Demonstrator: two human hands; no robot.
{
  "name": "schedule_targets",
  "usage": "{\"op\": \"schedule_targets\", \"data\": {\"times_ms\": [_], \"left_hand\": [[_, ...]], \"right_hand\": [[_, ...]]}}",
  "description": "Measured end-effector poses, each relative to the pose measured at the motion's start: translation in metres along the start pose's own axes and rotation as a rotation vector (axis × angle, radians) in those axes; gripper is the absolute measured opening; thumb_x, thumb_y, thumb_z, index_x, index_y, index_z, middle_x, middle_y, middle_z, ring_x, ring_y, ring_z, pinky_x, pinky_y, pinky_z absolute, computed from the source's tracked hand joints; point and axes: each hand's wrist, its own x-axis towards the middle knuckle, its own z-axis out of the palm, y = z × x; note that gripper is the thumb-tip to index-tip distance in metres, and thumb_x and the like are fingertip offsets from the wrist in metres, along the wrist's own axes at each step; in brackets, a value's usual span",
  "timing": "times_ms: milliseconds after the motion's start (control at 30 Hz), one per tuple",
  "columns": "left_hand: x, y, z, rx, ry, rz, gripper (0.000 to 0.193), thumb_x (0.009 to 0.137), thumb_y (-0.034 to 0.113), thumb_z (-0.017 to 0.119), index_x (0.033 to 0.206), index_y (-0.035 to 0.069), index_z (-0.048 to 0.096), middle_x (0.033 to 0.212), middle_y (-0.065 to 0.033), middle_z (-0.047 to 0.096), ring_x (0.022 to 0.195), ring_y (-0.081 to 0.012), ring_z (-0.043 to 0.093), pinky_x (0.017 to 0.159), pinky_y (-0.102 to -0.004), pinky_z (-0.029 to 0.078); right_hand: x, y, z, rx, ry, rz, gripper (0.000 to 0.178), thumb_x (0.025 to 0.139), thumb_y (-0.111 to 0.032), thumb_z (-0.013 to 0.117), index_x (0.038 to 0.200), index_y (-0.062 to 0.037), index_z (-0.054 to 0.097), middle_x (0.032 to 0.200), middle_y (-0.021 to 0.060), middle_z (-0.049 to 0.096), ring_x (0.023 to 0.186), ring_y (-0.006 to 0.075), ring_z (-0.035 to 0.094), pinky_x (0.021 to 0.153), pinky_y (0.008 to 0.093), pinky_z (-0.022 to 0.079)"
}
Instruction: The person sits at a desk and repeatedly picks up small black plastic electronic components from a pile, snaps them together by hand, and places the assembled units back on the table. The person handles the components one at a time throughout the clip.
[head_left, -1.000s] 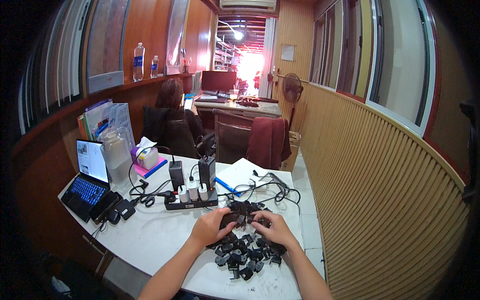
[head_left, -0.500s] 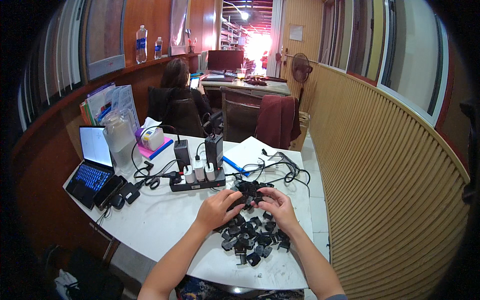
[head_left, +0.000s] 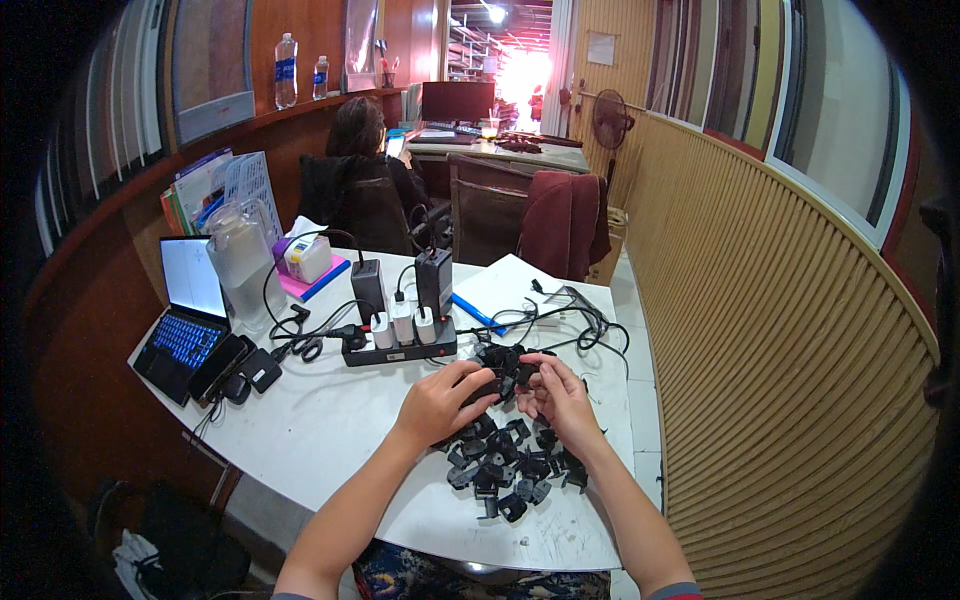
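Here we are with a black piece (head_left: 527, 373), off to the right of the power strip (head_left: 400, 352), pinched in the fingers of my right hand (head_left: 565, 402)! Half a second ago my hands nearly met; now the right one has turned and opened a gap, so I'd judge this piece is in its care alone. It looks small, dark and blocky, its finer shape lost behind fingers. My left hand (head_left: 438, 403), closer to the strip, is curled, something dark between thumb and fingertips; whether it's gripped, I can't tell. Nearer me than the strip, rightward, loose black parts (head_left: 495, 470) sprawl across the white surface (head_left: 335, 430), angular, notched, some greyish.
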Motion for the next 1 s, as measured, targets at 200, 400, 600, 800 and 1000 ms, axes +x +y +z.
{"op": "schedule_targets", "data": {"times_ms": [200,400,600,800,1000], "left_hand": [[0.0,-0.002,0.0,-0.011,-0.023,-0.015,0.033,0.087,0.025,0.082,0.113,0.012,0.068,0.103,-0.0057,0.068,0.083,-0.024,0.071,0.069,-0.0356,0.059],[-0.002,-0.004,0.001,0.003,-0.024,0.011,0.033,0.087,0.025,0.081,0.115,0.014,0.068,0.106,-0.0052,0.068,0.085,-0.0238,0.071,0.07,-0.0355,0.059],[-0.003,-0.005,0.003,-0.024,-0.053,0.065,0.035,0.088,0.025,0.08,0.118,0.014,0.069,0.111,-0.0046,0.07,0.09,-0.0235,0.071,0.073,-0.0356,0.06],[-0.005,-0.009,0.004,-0.051,-0.016,0.13,0.037,0.085,0.022,0.082,0.119,0.013,0.069,0.112,-0.005,0.07,0.09,-0.0232,0.071,0.074,-0.0349,0.06],[-0.008,-0.01,0.004,-0.055,-0.006,0.153,0.04,0.084,0.018,0.083,0.121,0.012,0.069,0.113,-0.0064,0.069,0.091,-0.0241,0.07,0.072,-0.0346,0.06]], "right_hand": [[-0.009,-0.011,0.009,-0.306,0.1,0.051,0.046,0.101,-0.015,0.07,0.143,-0.0069,0.057,0.096,0.0064,0.07,0.076,0.0074,0.064,0.06,0.0196,0.045],[-0.004,-0.011,0.001,-0.418,-0.031,0.064,0.044,0.1,-0.014,0.069,0.142,-0.0053,0.058,0.087,-0.0005,0.065,0.07,0.0059,0.053,0.06,0.0212,0.042],[-0.007,-0.001,0.004,-0.38,-0.104,0.048,0.041,0.103,-0.019,0.065,0.141,-0.0035,0.058,0.093,0.0018,0.065,0.074,0.0063,0.052,0.066,0.0226,0.044],[-0.009,-0.002,0.005,-0.297,-0.129,0.09,0.04,0.103,-0.019,0.065,0.139,-0.0031,0.058,0.096,0.0033,0.066,0.077,0.0073,0.053,0.069,0.0231,0.044],[-0.008,0.002,0.003,-0.261,-0.14,0.085,0.04,0.103,-0.019,0.066,0.138,-0.0029,0.059,0.099,0.0053,0.069,0.079,0.0071,0.053,0.071,0.0226,0.044]]}}
